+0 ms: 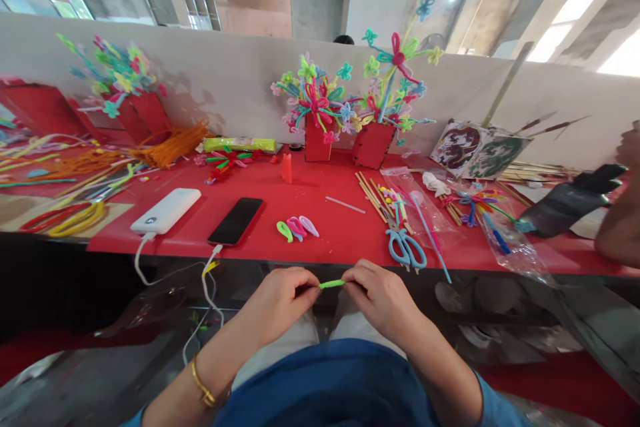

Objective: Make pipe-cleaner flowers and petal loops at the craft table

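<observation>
Between my two hands stretches a short green pipe cleaner [332,284], held just in front of the table's edge above my lap. My left hand [285,297] pinches one end of it with thumb and fingertips. The opposite end is pinched by my right hand [377,297]. On the red table [320,227] beyond them lie several bent pipe cleaner loops [297,228] in green, pink and lilac. Light-blue scissors [406,250] rest at the table edge, to the right of my right hand.
A phone [236,221] and a white power bank [167,210] with cables lie left. Red boxes [320,140] holding pipe cleaner flowers stand behind. Sticks [371,195], plastic bags and a dark bottle [567,203] lie right, near another person's arm [620,227].
</observation>
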{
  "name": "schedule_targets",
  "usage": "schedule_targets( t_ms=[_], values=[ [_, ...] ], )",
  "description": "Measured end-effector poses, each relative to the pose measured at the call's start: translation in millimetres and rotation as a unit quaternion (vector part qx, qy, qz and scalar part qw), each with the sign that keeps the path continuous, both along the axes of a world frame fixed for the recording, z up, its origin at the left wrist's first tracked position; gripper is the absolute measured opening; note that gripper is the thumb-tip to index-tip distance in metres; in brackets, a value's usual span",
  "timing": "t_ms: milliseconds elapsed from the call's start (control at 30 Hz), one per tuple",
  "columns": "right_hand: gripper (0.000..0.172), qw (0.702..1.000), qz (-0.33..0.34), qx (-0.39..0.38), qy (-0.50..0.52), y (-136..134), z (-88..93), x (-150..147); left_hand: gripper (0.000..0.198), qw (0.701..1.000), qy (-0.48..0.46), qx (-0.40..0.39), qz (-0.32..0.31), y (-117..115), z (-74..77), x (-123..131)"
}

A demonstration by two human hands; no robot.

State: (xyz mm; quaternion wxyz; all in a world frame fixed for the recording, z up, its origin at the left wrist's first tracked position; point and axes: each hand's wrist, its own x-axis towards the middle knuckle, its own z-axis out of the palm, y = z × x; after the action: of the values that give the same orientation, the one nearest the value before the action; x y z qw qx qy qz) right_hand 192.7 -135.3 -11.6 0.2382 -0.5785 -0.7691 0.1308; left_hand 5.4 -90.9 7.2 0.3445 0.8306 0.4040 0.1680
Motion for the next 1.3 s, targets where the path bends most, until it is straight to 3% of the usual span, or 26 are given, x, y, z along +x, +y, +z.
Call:
schedule_targets(
  t_ms=[233,400,500,633,867,1067,1300],
  values=[
    [0.008,0.97,-0.025,-0.047,0.236,5.2,7.6,-3.1,0.019,0.991,-0.089,-0.103,-0.011,0.5,-7.0,6.5],
    [0.013,0.892,-0.031,-0.161,0.421,8.3,7.6,-9.7,0.026,0.979,-0.116,-0.166,0.013,-3.3,-16.7,15.5],
    [0.015,0.858,-0.036,-0.181,0.479,10.0,6.2,-12.2,0.026,0.967,-0.151,-0.204,0.004,-6.4,-21.1,20.6],
    [0.014,0.862,-0.043,-0.158,0.479,12.2,5.6,-11.8,0.022,0.944,-0.193,-0.267,-0.002,-10.2,-25.6,23.7],
    [0.011,0.89,-0.048,-0.119,0.438,9.6,6.9,-8.8,0.014,0.903,-0.239,-0.355,0.044,-15.2,-26.6,24.0],
    [0.014,0.879,-0.004,-0.178,0.443,1.3,4.5,-9.3,0.015,0.879,-0.294,-0.37,0.062,-17.6,-27.6,24.5],
    [0.021,0.855,-0.036,-0.166,0.489,2.0,0.0,-9.6,0.012,0.88,-0.296,-0.363,0.07,-17.8,-22.0,27.2]
  ],
)
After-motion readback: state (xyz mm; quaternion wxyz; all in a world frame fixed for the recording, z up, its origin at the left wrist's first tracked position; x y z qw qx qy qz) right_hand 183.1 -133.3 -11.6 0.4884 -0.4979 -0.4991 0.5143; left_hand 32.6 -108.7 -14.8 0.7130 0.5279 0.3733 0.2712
